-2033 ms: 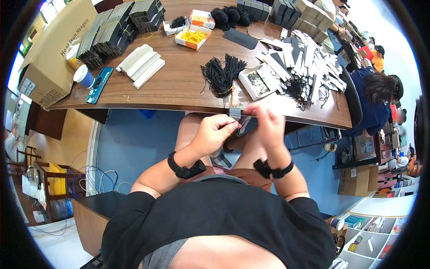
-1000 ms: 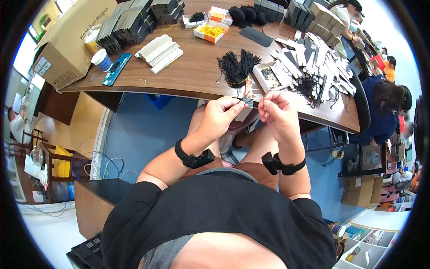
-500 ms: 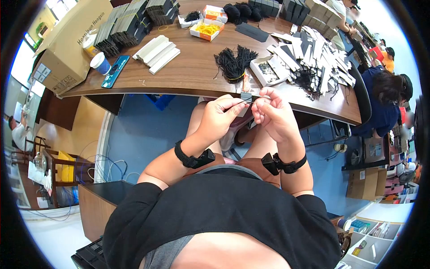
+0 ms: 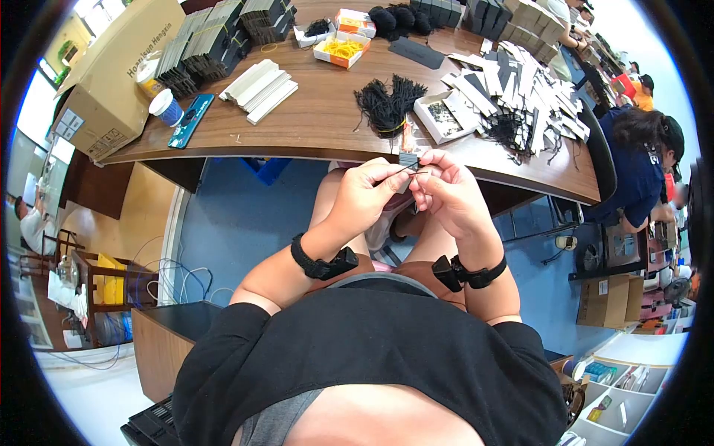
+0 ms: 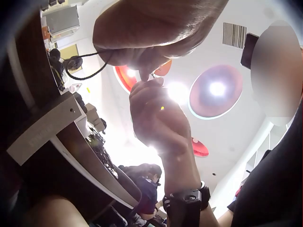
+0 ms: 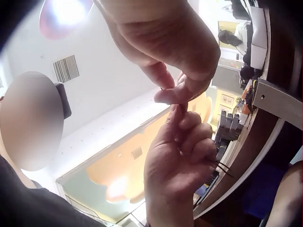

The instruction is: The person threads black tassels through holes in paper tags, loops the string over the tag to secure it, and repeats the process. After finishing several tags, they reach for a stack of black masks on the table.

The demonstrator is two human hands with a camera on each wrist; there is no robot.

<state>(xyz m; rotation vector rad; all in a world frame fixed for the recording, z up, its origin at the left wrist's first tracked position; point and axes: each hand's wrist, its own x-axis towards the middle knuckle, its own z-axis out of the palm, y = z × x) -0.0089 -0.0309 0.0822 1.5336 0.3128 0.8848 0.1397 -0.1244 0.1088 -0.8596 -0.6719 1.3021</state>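
A thin black cord [image 4: 419, 173] runs between my two hands, just in front of the table edge. My left hand [image 4: 364, 195] pinches it between thumb and index finger, and a loop of the cord [image 5: 87, 77] hangs out from that hand in the left wrist view. My right hand [image 4: 451, 195] meets it from the other side, thumb and index fingertips pinched on the cord; in the right wrist view the fingertips of both hands touch. Two cord ends [image 6: 222, 168] stick out past the left hand's curled fingers. Beyond the hands, a grey strip [image 5: 45, 130] with a small hole juts from the table edge.
On the table [image 4: 320, 137] lie a bundle of black cords [image 4: 388, 108], an open white box [image 4: 448, 119] of small pieces and a heap of black and white tags [image 4: 513, 97]. White strips [image 4: 259, 89], a paper cup [image 4: 165, 108] and yellow bands [image 4: 342, 49] stand further off.
My right hand, blurred and raised a little apart two seconds ago, has come leftward and down to my left hand's fingertips at the cord. The left hand keeps its pinch on the cord.
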